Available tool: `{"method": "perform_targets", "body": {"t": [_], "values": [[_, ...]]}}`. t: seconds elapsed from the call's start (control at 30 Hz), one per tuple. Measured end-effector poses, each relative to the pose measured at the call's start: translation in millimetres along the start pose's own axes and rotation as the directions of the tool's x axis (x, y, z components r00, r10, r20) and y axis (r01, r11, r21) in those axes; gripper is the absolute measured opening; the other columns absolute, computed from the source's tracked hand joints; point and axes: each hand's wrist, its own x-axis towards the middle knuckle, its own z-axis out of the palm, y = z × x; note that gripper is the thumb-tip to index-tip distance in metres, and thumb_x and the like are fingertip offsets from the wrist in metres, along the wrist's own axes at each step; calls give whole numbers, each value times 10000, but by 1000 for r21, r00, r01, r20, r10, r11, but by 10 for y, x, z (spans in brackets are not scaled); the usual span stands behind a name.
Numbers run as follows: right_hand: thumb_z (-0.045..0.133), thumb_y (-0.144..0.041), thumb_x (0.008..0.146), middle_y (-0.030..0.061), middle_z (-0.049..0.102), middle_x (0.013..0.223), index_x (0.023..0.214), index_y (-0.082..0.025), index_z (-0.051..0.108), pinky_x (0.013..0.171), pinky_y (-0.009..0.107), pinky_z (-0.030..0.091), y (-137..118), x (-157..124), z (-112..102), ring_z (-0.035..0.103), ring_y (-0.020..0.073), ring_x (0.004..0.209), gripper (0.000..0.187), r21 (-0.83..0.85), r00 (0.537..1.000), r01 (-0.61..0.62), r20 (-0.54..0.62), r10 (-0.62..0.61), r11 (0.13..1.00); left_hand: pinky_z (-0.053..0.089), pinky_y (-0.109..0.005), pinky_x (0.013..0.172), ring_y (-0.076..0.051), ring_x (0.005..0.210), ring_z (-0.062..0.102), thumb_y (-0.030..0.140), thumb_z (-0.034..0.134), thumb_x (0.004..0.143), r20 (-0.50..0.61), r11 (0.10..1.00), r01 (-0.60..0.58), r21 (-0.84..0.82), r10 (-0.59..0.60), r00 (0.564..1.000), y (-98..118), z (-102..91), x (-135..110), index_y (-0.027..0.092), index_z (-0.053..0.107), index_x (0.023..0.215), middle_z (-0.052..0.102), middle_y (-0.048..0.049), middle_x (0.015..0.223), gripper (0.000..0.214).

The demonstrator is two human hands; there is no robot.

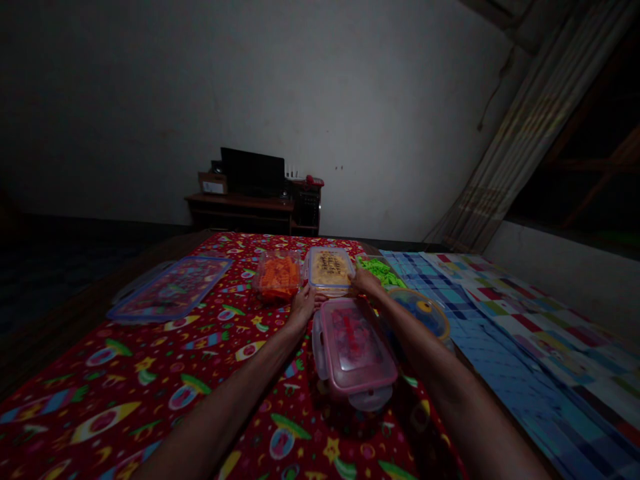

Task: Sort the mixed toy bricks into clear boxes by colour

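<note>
A lidded plastic food container (330, 268) with pale yellow contents and dark print on its lid sits in the middle of the red patterned cloth. At its near left corner, my left hand (304, 307) has its fingers closed against the side. My right hand (366, 281) grips the right edge of the same container. Just in front of it lies a pink-rimmed lidded container (357, 343) with pink and red contents. An open-looking clear box of orange pieces (279, 277) stands to the left, and a clear box of bright green pieces (381, 272) to the right, partly behind my right hand.
A large blue-rimmed clear lid (173, 290) lies on the red cloth (200, 373) at left. Near my right forearm stands a round yellow-rimmed container (423, 313) with blue contents. Blue checked cloth (510, 360) spreads to the right. A desk with a monitor (253, 172) is against the wall.
</note>
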Motion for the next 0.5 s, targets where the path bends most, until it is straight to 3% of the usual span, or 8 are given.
{"method": "perform_targets", "body": {"t": [0.17,0.37,0.5], "values": [[528,-293,839,174,630,1136,1097,-86,630,772,261,465,24,106,36,610,233,1013,346,89,1000,-15,0,15,996,452,-195,476,-110,454,591,305,482,876,-25,999,9,-35,-10,1000,-24,-4,36,135,567,767,654,-33,574,219],[511,-267,841,84,691,861,1006,-104,645,588,195,469,114,127,70,646,144,732,268,210,999,-27,-23,32,977,451,-165,475,-87,468,587,283,516,844,-105,996,-41,-82,32,994,-106,24,103,136,538,714,646,-22,589,197],[523,-225,826,115,693,883,990,-84,657,604,206,477,93,106,46,660,171,759,254,197,999,-25,-17,29,980,425,-155,445,-70,424,541,276,546,809,-170,995,-51,-87,36,985,-140,25,148,138,527,675,597,8,543,193]]}}
